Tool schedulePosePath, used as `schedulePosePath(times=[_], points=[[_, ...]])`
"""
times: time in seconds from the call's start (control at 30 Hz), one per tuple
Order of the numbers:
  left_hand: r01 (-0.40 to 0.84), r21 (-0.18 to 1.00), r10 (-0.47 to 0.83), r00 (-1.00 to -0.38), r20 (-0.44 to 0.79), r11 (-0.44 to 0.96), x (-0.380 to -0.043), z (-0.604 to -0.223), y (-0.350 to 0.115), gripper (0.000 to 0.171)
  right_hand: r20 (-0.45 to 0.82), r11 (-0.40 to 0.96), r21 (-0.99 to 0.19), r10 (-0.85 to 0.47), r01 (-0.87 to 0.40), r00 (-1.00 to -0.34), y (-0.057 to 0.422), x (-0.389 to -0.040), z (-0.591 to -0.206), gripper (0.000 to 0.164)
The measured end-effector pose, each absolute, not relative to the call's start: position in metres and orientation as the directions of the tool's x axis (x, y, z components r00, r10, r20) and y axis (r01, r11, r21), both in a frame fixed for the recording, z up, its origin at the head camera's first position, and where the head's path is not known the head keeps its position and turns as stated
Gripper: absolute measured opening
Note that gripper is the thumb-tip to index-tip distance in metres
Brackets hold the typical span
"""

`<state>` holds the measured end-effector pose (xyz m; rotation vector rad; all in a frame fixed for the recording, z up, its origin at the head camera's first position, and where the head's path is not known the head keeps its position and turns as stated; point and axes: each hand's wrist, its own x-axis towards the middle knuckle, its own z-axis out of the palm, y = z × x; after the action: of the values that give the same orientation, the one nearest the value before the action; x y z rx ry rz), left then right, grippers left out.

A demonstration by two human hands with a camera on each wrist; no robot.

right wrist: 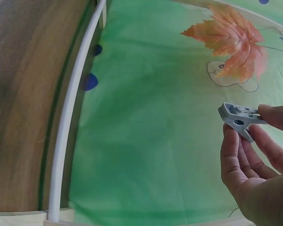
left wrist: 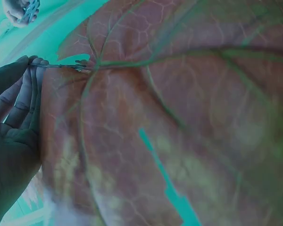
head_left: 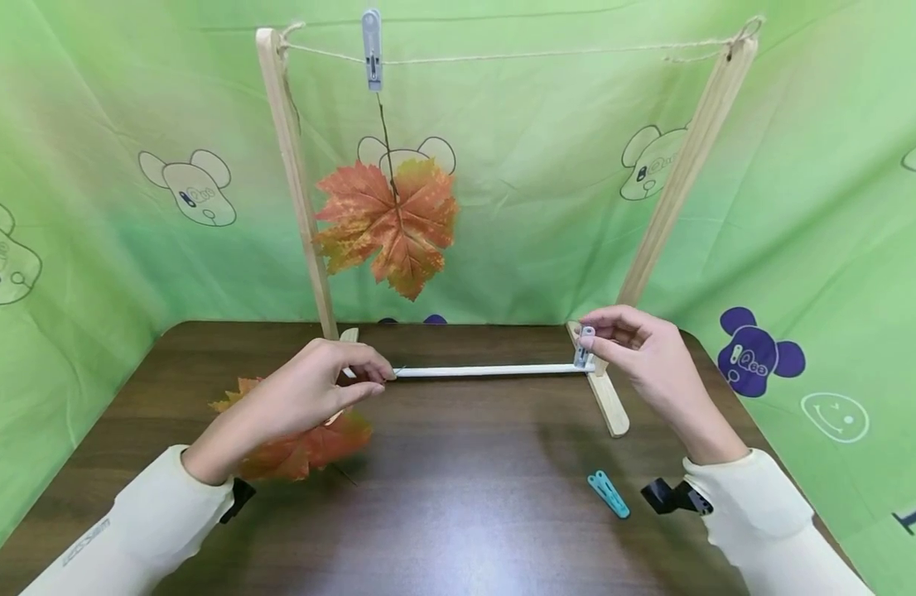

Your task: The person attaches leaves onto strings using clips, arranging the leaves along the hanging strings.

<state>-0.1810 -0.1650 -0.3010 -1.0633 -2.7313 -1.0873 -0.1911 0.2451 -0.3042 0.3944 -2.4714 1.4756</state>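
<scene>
My left hand (head_left: 301, 385) pinches the thin stem of an orange maple leaf (left wrist: 113, 113) between thumb and fingertips; the leaf spreads beneath the palm and wrist, partly hidden by them in the head view. In my right hand (head_left: 652, 356), thumb and fingers grip a grey clothespin (right wrist: 238, 117), held upright near the foot of the right post. A second maple leaf (head_left: 398, 219) hangs by its stem from another grey clothespin (head_left: 372, 51), clipped on the left part of a twine line (head_left: 518, 57).
Two wooden posts, left (head_left: 297, 174) and right (head_left: 692, 165), carry the twine. A white rod (head_left: 488, 371) joins their feet. A blue clothespin (head_left: 609, 494) lies on the dark table (head_left: 458, 497) at front right. Green printed cloth (head_left: 540, 207) hangs behind.
</scene>
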Motion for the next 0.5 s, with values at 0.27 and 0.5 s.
schedulePosePath(times=[0.27,0.5], points=[[0.602,0.604,0.583,-0.769,0.262,0.522,-0.183,-0.290,-0.146,0.011,0.340,0.424,-0.833,-0.117,-0.356,-0.933,0.240,-0.197,-0.291,0.038],[0.575,0.639,0.558,-0.787,0.262,0.511,-0.190,-0.277,-0.129,0.010,0.361,0.399,-0.834,-0.128,-0.382,-0.924,0.235,-0.203,-0.276,0.030]])
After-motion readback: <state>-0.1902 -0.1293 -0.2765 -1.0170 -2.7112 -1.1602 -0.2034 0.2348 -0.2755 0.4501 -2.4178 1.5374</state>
